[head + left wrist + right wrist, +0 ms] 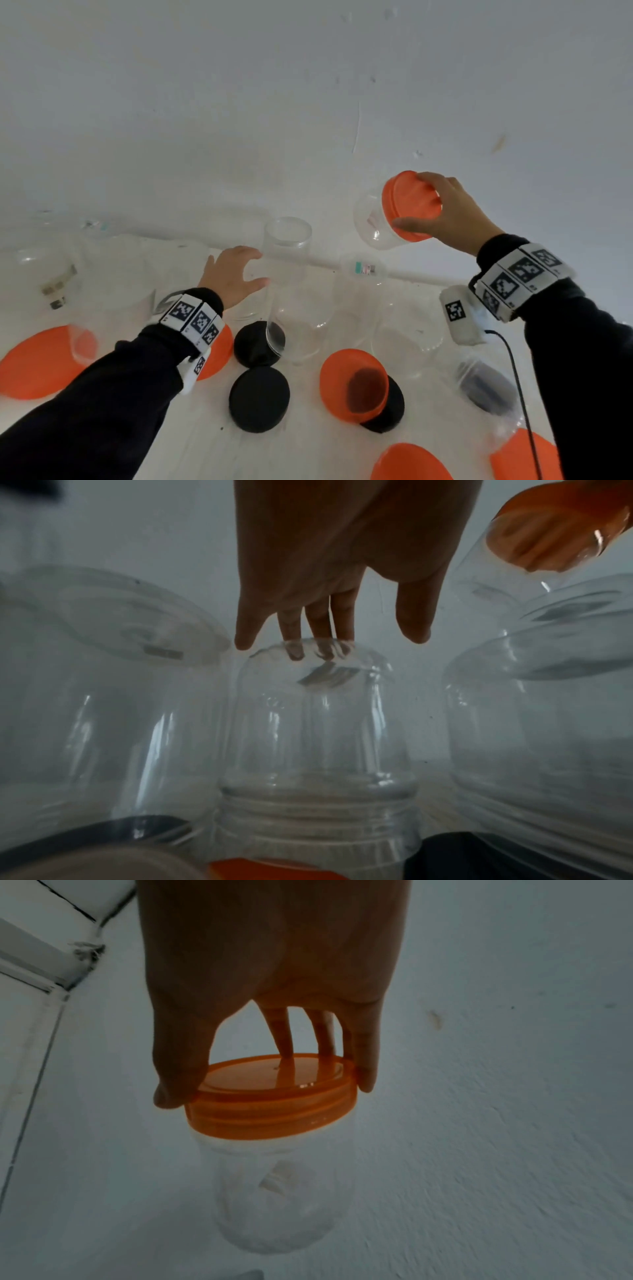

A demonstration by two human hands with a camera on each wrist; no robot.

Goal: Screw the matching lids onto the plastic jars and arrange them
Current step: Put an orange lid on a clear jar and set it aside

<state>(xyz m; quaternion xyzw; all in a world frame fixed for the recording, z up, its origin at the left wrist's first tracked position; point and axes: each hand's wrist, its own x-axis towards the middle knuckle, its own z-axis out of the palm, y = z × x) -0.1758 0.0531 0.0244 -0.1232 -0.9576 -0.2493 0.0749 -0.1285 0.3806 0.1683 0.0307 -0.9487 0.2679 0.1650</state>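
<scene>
Left to right: our left hand (233,274), fingers spread and holding nothing, reaches toward an upturned jar (286,253) among the unlidded ones, apparently the next to cap; loose orange lids (354,383) and black lids (259,398) lie nearer us on the table (191,445). Our right hand (452,212) clamps the orange lid (409,205) of a capped jar (371,222), carried aloft and tilted, presumably toward its place in the arrangement.

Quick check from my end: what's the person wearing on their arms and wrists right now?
Both arms wear dark long sleeves. Each wrist carries a white band printed with square black-and-white markers. A white camera pod, also marked, sits under the right wrist band, with a thin black cable trailing from it.
</scene>
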